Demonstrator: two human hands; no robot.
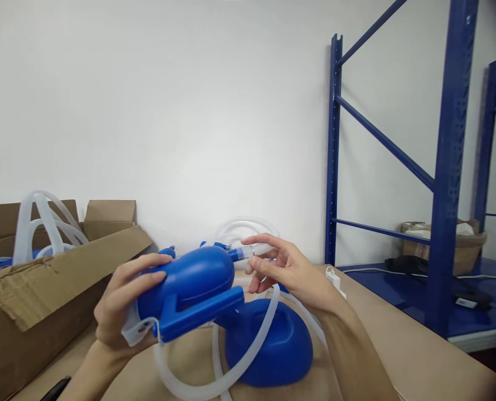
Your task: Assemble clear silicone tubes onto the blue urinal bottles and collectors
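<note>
My left hand [125, 298] is wrapped round the wide end of a blue plastic bottle with a handle [198, 273], held tilted above the table. A translucent soft cap [137, 329] hangs at that end, under my fingers. From the bottle's narrow end, a small nozzle enters a clear tube [264, 249]. My right hand [279, 267] closes thumb and fingers around this tube, beside a thin metal ring clamp [252, 250]. Below stands a second blue bottle [271, 345] on the table, with a long translucent tube [218, 387] looping in front of it.
On the left, an open cardboard box [34, 328] holds translucent tubes and blue parts. More coiled tubing [248, 221] and blue parts lie behind my hands. A white plug [335, 278] sits near the table's [407, 334] right side, beside a blue metal rack [448, 167].
</note>
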